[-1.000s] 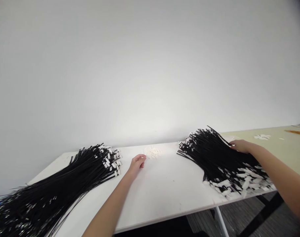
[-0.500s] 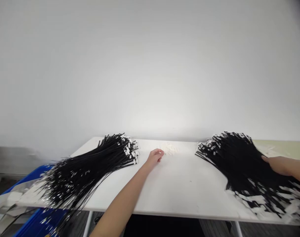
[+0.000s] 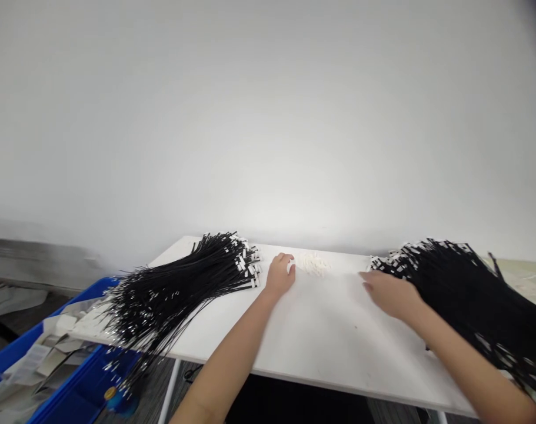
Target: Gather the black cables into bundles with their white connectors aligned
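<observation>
My left hand (image 3: 280,274) is low over the white table, just left of a small heap of white pieces (image 3: 315,265); its thumb and forefinger are apart. My right hand (image 3: 389,291) points leftward, between that heap and the right bundle of black cords (image 3: 464,288). Its fingers are pressed together, and blur hides anything at their tips. White tabs mark the bundle's far end, and my right forearm crosses in front of it. Beyond my left hand lies another bundle of black cords (image 3: 183,280) with white tabs at its right end and shiny tips at its left.
The white table (image 3: 320,335) stands against a pale wall. A blue bin (image 3: 80,383) with cardboard and plastic scraps is at its left end, below the overhanging cord tips. Beside it is a blue bottle with a yellow cap (image 3: 117,400). Clear plastic (image 3: 528,280) lies at the far right.
My right hand has left the middle of the right bundle and moved left toward the heap. My left hand's fingers have spread somewhat. The view has shifted slightly.
</observation>
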A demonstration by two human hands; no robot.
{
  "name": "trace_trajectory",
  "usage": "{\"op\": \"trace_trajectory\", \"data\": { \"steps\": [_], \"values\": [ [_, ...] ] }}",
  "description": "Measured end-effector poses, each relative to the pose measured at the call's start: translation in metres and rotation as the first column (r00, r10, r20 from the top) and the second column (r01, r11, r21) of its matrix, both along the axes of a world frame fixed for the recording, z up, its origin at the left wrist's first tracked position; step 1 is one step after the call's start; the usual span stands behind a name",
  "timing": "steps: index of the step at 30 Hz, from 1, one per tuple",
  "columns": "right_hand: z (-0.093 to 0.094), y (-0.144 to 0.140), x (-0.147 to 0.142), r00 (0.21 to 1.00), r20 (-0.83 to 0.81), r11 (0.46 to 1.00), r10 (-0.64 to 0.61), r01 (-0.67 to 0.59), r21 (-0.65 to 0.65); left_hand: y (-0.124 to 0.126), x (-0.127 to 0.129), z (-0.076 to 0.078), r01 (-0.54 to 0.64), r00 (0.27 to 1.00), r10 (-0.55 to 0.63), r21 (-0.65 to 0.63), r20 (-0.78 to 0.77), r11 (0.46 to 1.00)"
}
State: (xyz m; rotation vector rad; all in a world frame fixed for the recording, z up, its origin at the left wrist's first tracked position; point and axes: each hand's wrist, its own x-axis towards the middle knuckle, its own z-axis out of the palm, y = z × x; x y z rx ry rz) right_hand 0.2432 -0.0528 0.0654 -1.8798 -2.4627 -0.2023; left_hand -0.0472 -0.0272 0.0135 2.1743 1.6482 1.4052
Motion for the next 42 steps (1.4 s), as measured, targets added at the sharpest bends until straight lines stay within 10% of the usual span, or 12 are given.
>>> {"op": "trace_trajectory", "data": {
  "steps": [6,12,15,24,34,42],
  "values": [
    [-0.062,0.014,-0.098,0.902,-0.358,0.966,0.242,-0.191,0.173,-0.001,-0.044,0.032,-0.480,0.860,0.496,0.138,-0.120,0.866],
    [-0.082,0.024,-0.092,0.728,-0.558,0.917,0.398,-0.308,0.254,0.000,-0.076,0.036,-0.819,0.558,0.819,0.070,-0.133,0.569],
    [-0.084,0.028,-0.084,0.613,-0.715,0.940,0.335,-0.267,0.211,0.004,-0.082,0.030,-0.855,0.508,0.851,0.041,-0.131,0.517],
    [-0.088,0.035,-0.083,0.544,-0.793,0.957,0.275,-0.230,0.174,0.004,-0.083,0.031,-0.864,0.489,0.857,0.044,-0.162,0.501],
    [-0.088,0.036,-0.082,0.565,-0.785,0.963,0.255,-0.225,0.151,0.009,-0.080,0.029,-0.623,0.754,0.643,0.164,-0.135,0.765],
    [-0.087,0.035,-0.082,0.574,-0.784,0.965,0.236,-0.235,0.118,0.008,-0.075,0.027,-0.603,0.773,0.610,0.099,-0.174,0.792]
  ]
}}
